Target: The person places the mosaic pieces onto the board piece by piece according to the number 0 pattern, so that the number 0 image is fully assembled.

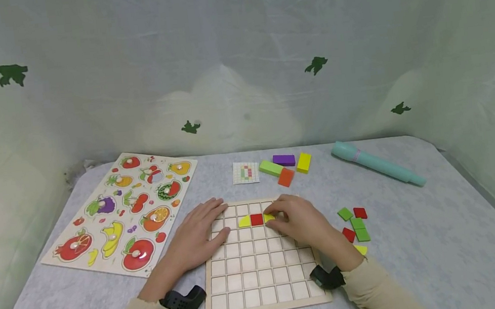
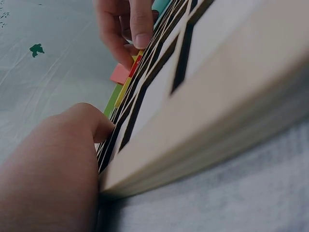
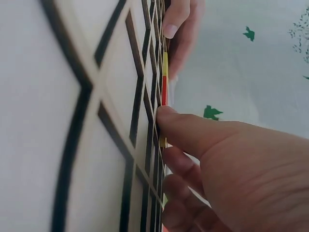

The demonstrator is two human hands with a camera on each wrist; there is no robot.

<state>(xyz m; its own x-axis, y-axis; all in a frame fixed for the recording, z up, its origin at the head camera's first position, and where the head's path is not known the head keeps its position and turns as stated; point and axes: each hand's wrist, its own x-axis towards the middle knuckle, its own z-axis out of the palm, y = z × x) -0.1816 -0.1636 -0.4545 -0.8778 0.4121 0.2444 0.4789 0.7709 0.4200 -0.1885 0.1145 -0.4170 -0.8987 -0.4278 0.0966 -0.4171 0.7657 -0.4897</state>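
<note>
A wooden grid board (image 1: 269,306) lies flat in front of me. In one of its upper rows a yellow round-cornered tile (image 1: 244,221) and a red square tile (image 1: 257,219) sit side by side. Thumb and fingers of my right hand (image 1: 301,222) pinch a second yellow tile (image 1: 268,217) at the red tile's right side, partly covering it. My left hand (image 1: 196,238) rests on the board's upper left edge with its fingers extended. In the right wrist view, the right thumb (image 3: 178,123) presses close to the red tile (image 3: 164,91).
Loose green tiles (image 1: 358,223), red tiles (image 1: 349,234) and a yellow tile (image 1: 361,249) lie right of the board. Behind it are a small pattern card (image 1: 246,173) and coloured blocks (image 1: 284,160). A fruit puzzle (image 1: 99,221) lies left, a teal tube (image 1: 377,164) back right.
</note>
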